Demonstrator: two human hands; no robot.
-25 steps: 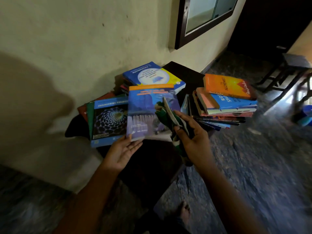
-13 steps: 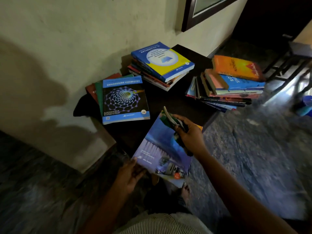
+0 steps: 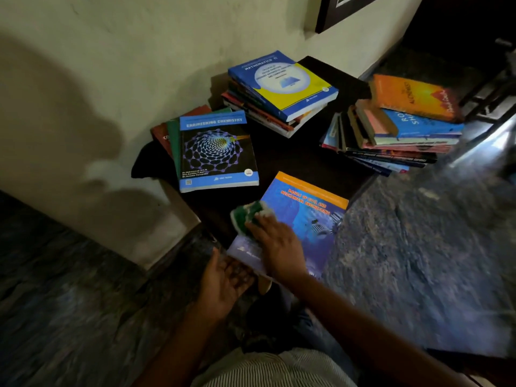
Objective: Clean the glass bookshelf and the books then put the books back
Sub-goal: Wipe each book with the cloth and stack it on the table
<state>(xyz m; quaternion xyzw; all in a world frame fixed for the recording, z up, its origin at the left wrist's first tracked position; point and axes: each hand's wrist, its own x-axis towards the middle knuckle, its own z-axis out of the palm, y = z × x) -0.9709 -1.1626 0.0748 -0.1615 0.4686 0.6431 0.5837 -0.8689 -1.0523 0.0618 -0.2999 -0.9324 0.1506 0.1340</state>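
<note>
A blue and orange engineering book [image 3: 307, 219] is held tilted in front of me, its near corner resting in my left hand [image 3: 226, 280], which holds it from below, palm up. My right hand [image 3: 276, 244] presses a green and white cloth [image 3: 247, 216] onto the book's cover near its left edge. On the dark low table [image 3: 293, 160] lie three stacks: one topped by the Engineering Chemistry book [image 3: 216, 152], one topped by the blue and yellow Mathematics book [image 3: 282, 85], and one at the right topped by an orange book [image 3: 413, 96].
A pale wall [image 3: 139, 65] runs behind the table, with the dark frame of a glass-fronted unit [image 3: 332, 12] at the top. Dark patterned floor [image 3: 418, 261] spreads right and left. Dark furniture legs [image 3: 491, 88] stand at the far right. My striped clothing [image 3: 268, 370] shows at the bottom.
The book has come down from over the stacks toward me. My right hand now lies flat on the cover with the cloth, moved toward the book's left edge.
</note>
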